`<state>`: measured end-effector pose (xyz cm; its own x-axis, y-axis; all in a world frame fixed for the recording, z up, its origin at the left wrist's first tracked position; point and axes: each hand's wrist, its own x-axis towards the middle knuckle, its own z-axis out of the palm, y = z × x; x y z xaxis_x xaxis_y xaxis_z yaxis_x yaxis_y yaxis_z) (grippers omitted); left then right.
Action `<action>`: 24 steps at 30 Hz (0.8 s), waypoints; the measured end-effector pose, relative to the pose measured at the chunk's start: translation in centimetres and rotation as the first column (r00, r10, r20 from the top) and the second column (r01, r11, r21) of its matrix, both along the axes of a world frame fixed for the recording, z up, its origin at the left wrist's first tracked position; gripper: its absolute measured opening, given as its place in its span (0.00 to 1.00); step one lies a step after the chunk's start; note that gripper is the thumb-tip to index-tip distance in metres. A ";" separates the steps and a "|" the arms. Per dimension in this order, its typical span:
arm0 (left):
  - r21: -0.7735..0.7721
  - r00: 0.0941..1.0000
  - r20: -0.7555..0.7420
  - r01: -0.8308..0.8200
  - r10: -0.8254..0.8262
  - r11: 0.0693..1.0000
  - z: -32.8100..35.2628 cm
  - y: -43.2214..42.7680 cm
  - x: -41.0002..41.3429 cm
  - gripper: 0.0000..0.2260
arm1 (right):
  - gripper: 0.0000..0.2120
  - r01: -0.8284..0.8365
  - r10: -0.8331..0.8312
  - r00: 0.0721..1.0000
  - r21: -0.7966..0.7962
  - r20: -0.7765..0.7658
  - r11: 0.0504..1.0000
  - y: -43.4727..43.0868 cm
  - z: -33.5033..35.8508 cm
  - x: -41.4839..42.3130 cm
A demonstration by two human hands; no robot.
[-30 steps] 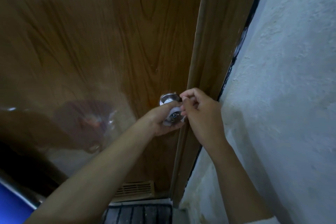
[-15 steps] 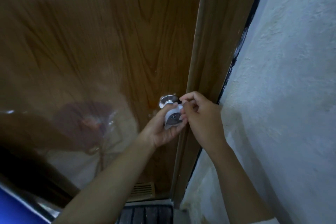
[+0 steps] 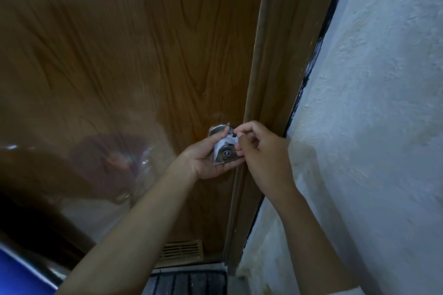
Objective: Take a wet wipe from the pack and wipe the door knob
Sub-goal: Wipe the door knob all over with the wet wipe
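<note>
Both hands meet at the door knob, a shiny metal knob with a keyhole in its face, set near the right edge of the brown wood-grain door. The left hand cups the knob from about 8 o'clock, palm under it and fingers curled up over its top, clenched around the knob with the wet wipe pressed beneath them. The white wipe is crumpled over the knob's upper part, from roughly 10 to 1 o'clock on the face, leaving the keyhole and lower face bare. The right hand comes in from 3 o'clock; its thumb and forefinger tips pinch the wipe's edge at the knob's upper right, the other fingers folded into the palm. The wipe thus lies between the two sets of fingertips, touching both. Just right of the hands runs the door frame, then a rough white wall. At 6 o'clock, low on the door, a louvred vent sits above a dark slatted mat.
</note>
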<state>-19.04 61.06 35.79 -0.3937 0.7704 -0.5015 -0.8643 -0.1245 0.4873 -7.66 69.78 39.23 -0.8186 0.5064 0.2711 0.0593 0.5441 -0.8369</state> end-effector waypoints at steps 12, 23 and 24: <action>0.009 0.982 -0.184 -0.048 0.048 0.999 -1.0 -1.2 1.2 0.22 | 0.04 -0.018 0.017 0.999 0.044 0.037 0.999 -0.2 -0.8 -0.2; -0.194 0.710 -0.699 -0.309 0.090 0.931 -3.9 -1.5 2.7 0.14 | 0.10 -0.003 -0.013 0.990 0.111 0.142 0.994 -0.3 -2.1 -1.0; -0.219 0.668 -0.739 -0.360 0.086 0.907 -3.8 -1.6 3.0 0.11 | 0.10 0.005 -0.019 0.991 0.112 0.129 0.994 -0.4 -2.3 -1.0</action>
